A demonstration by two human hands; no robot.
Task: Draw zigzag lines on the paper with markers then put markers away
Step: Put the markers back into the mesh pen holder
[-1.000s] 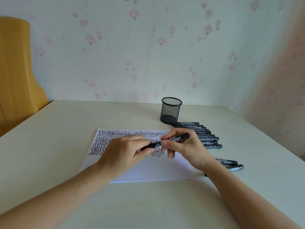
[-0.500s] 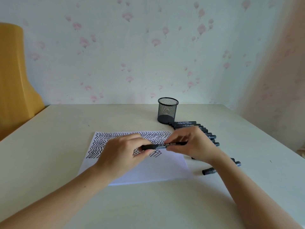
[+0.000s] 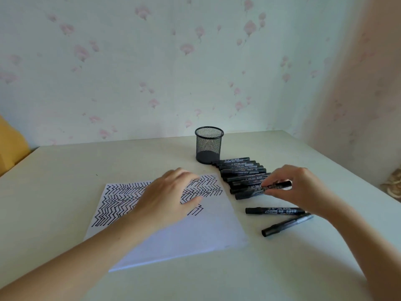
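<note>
Paper: white sheet of paper [image 3: 195, 235] lies left of the black wire-mesh pen cup [image 3: 208, 145] and nearer the person; black zigzag rows cover its far part, with one short row begun below them and the near part blank.
Progress: drawing looks well along but, as I judge it, not finished; no marker stands in the cup, so all the putting away is left.
Left hand: left hand [image 3: 167, 198] rests flat on the paper, fingers loose and spread, holding nothing.
Marker row: row of capped black markers [image 3: 240, 170] lies on the pale table [image 3: 65, 181], running from the cup's base toward the person and rightward.
Right hand: right hand [image 3: 297, 187] pinches one capped black marker with white lettering [image 3: 269, 187] at its right half, at the near end of that row; whether it touches its neighbours is hard to tell.
Loose markers: two more black markers [image 3: 275, 211] lie apart, nearer the person than the row, right of the paper.
</note>
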